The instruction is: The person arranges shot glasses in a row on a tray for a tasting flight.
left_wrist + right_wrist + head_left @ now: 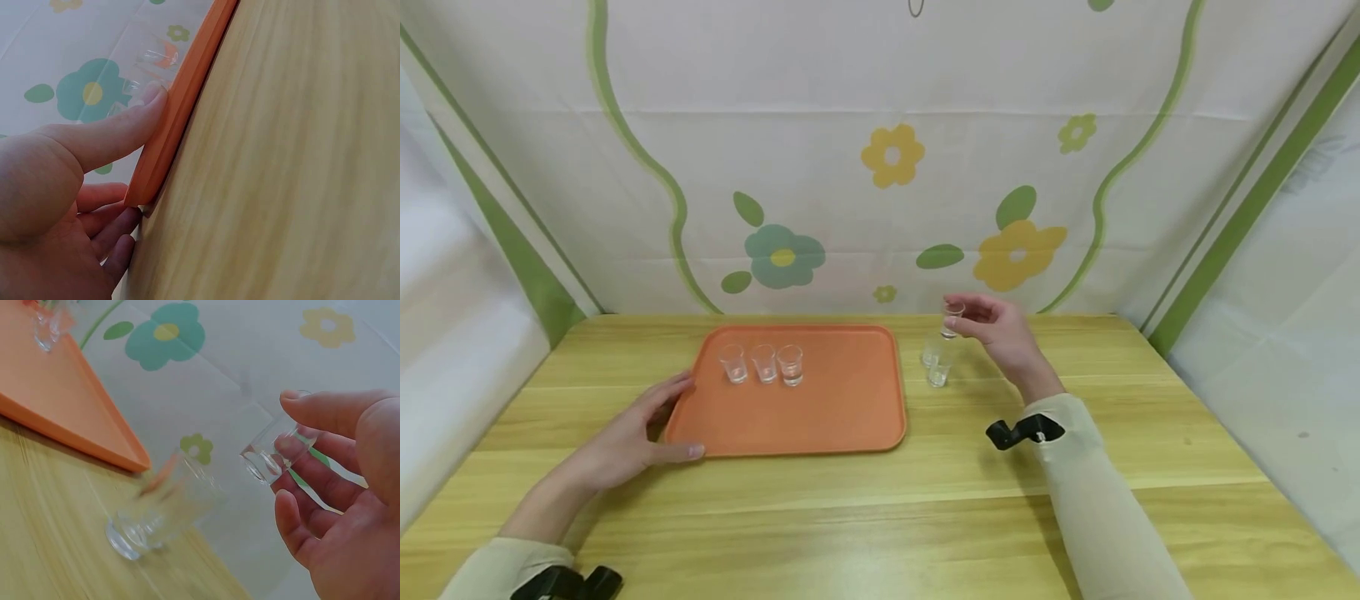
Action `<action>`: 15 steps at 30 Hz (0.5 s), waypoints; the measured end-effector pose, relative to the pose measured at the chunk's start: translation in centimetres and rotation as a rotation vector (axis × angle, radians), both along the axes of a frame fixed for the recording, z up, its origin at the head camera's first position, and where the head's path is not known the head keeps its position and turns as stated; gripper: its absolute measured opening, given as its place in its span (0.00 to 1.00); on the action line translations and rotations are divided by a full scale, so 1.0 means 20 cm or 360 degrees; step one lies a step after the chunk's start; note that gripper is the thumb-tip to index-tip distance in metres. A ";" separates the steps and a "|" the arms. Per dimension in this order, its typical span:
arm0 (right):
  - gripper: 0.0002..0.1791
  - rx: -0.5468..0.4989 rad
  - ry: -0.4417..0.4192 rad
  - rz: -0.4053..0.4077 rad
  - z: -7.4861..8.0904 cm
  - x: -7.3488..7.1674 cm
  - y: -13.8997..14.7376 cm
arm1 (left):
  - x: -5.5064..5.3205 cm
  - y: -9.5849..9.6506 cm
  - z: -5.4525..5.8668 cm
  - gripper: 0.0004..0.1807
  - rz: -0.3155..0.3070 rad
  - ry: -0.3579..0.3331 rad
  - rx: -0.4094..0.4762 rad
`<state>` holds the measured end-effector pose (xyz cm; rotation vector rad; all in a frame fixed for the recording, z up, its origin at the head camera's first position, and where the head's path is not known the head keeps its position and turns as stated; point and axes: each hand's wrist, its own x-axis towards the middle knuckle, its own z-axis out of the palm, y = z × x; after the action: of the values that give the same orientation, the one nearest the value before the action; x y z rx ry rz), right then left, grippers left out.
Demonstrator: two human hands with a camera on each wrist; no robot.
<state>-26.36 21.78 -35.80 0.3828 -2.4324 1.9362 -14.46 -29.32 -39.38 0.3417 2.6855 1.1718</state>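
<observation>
My right hand (1009, 343) pinches a small clear shot glass (952, 310) between thumb and fingers, raised above the table to the right of the tray. In the right wrist view that held glass (275, 450) is tilted. Just below it on the table stand two more shot glasses (937, 374), one partly behind the other. My left hand (617, 442) holds the near left corner of an orange tray (842, 408), thumb on the front rim, fingers along the left side. Three shot glasses (765, 365) stand upright in a row on the tray's far left part.
The wooden table (865, 517) ends at a white cloth (835, 75) with printed flowers, hanging along its back edge. White cloth panels (1292, 317) with green bands rise on both sides. A black wrist camera (1026, 430) sits on each forearm.
</observation>
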 end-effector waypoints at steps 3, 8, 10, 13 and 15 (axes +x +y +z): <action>0.25 0.0020 -0.0014 0.0031 0.01 0.01 -0.04 | 0.00 0.00 0.00 0.57 0.0002 -0.0001 0.0009; 0.24 0.0060 -0.0028 0.0083 0.02 0.02 -0.11 | 0.00 -0.01 0.00 0.57 0.0007 -0.0007 0.0001; 0.23 0.0080 -0.0012 0.0094 0.02 0.03 -0.13 | 0.00 -0.01 0.01 0.57 0.0009 -0.0015 -0.0001; 0.23 0.0089 -0.0001 0.0110 0.01 0.03 -0.17 | 0.00 -0.01 0.00 0.56 0.0009 -0.0018 0.0010; 0.23 0.0094 -0.0011 0.0130 0.00 0.04 -0.19 | 0.01 -0.01 0.00 0.56 0.0008 -0.0008 0.0006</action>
<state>-25.54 17.98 -35.75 0.4852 -2.5218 1.9018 -14.28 -29.52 -39.35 0.3323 2.6819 1.1776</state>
